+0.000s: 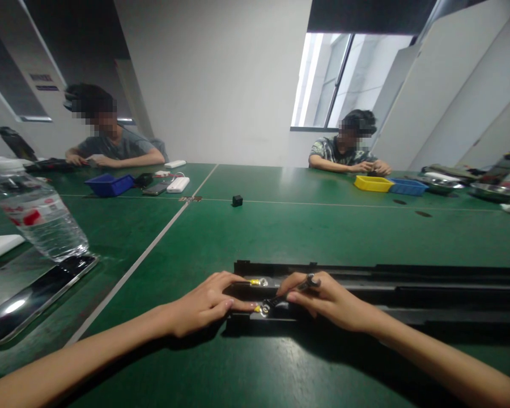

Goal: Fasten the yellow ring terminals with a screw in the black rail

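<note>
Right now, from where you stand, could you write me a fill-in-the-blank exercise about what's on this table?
1. The surface of the table is coloured ____.
2. The wrench is in the person's ____ hand.
3. A fingertip of the left hand is at a connector whose sleeve is coloured ____.
4. Right beside the yellow tray stands one coloured ____.

Missing words: green; right; yellow; blue.

The wrench [275,301] looks glossy metal, the tabletop [187,238] smooth.
</note>
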`<action>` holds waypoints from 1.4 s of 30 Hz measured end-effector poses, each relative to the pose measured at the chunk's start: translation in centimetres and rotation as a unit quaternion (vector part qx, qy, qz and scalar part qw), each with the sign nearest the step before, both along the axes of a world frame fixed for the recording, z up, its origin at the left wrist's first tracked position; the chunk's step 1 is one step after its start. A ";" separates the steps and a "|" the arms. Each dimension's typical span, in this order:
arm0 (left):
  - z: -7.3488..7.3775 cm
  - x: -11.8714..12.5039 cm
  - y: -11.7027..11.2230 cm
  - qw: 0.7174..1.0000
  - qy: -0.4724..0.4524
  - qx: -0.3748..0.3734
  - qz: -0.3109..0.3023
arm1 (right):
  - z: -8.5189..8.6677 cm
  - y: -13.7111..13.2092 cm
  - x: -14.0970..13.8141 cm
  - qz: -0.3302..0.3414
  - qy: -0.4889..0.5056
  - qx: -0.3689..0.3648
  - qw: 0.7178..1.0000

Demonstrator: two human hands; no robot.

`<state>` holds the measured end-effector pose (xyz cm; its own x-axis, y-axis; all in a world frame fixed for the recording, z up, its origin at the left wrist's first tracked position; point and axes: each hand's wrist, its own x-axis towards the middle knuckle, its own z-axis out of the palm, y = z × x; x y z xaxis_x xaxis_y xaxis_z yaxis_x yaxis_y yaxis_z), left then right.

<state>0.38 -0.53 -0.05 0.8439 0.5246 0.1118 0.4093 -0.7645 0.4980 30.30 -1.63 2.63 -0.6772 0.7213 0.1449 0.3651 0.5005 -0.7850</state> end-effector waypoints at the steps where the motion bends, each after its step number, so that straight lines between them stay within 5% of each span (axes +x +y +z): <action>1: 0.0 0.0 0.0 1.000 0.000 -0.002 0.000 | 0.0 0.0 0.0 0.001 -0.001 0.002 1.000; 42: 0.1 0.0 -0.1 1.000 -0.002 0.003 0.000 | 0.4 -0.2 -0.4 -0.036 0.009 0.000 0.999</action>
<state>0.42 -0.62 0.00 0.8429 0.5247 0.1191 0.4077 -0.7673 0.4950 29.91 -1.85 3.01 -0.6217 0.7674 0.1569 0.3861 0.4745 -0.7910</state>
